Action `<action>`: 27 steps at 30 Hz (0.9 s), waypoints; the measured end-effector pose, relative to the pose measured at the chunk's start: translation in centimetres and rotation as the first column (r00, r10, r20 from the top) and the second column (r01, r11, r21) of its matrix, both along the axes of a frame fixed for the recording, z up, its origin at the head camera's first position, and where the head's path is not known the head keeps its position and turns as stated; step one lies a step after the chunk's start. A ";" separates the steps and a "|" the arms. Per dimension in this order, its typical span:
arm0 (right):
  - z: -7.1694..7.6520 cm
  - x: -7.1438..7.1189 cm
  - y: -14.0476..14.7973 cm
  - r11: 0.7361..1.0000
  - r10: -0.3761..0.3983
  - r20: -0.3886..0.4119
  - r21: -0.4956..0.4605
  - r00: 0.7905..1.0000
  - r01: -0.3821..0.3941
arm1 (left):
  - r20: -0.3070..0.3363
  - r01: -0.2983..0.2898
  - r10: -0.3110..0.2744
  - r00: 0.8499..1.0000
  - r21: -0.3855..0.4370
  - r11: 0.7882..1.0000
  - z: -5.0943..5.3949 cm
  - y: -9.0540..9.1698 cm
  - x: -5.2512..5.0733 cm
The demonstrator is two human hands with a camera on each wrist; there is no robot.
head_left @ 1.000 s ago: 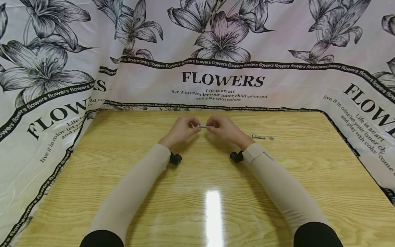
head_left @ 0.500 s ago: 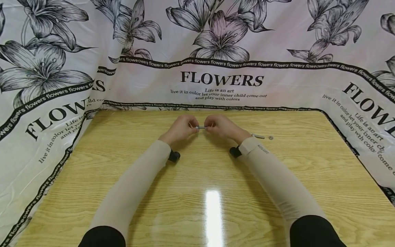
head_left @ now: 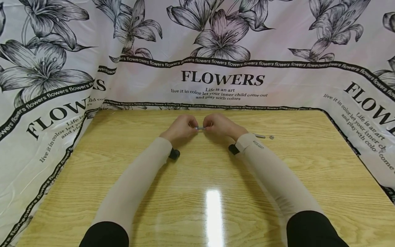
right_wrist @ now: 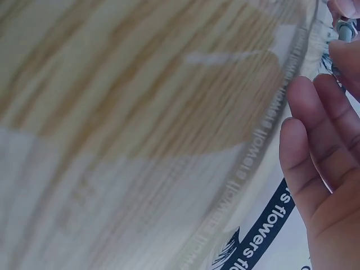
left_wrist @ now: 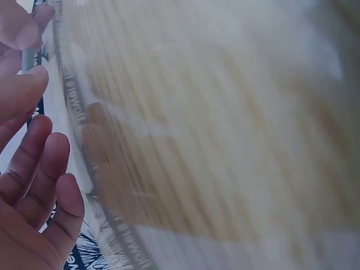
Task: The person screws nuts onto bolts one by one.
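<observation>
Just above the table, a metal bolt (head_left: 201, 128) spans the gap between both hands, lying roughly level. My left hand (head_left: 182, 127) pinches its left end between thumb and forefinger, where a small nut (right_wrist: 345, 23) shows in the right wrist view. The right hand (head_left: 221, 125) grips the opposite end of the bolt with thumb and forefinger; that end is hidden by the fingers. In the left wrist view a short stretch of grey shank appears between the fingertips. The other fingers of each hand are spread, loosely bent.
A second bolt (head_left: 259, 136) lies on the wooden table (head_left: 197, 171) beyond the right wrist, partly behind the sleeve. Next to it is a loose nut (head_left: 271, 137). A flower-printed cloth (head_left: 222, 85) stands along the back and sides of the table.
The hands have drawn slightly closer together and the visible stretch of bolt is shorter. The right forearm has shifted a little left and now covers part of the second bolt.
</observation>
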State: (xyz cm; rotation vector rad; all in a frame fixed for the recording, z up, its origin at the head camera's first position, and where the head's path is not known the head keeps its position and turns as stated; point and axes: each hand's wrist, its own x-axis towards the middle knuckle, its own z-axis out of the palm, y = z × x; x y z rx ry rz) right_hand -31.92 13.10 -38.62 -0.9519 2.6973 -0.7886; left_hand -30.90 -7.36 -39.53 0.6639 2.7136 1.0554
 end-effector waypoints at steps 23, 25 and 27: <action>0.1 -0.1 -0.8 0.992 0.037 0.006 0.117 0.999 -0.038 | 0.002 0.032 -0.032 0.999 -0.163 0.986 -0.1 0.1 -0.3; 0.1 -0.1 -0.9 0.992 0.031 0.014 0.118 0.999 -0.032 | 0.000 0.036 -0.036 0.999 -0.171 0.985 -0.1 0.1 -0.3; 0.0 -0.1 -0.9 0.992 0.029 0.017 0.119 0.999 -0.031 | -0.001 0.037 -0.038 0.999 -0.179 0.983 0.0 0.1 -0.3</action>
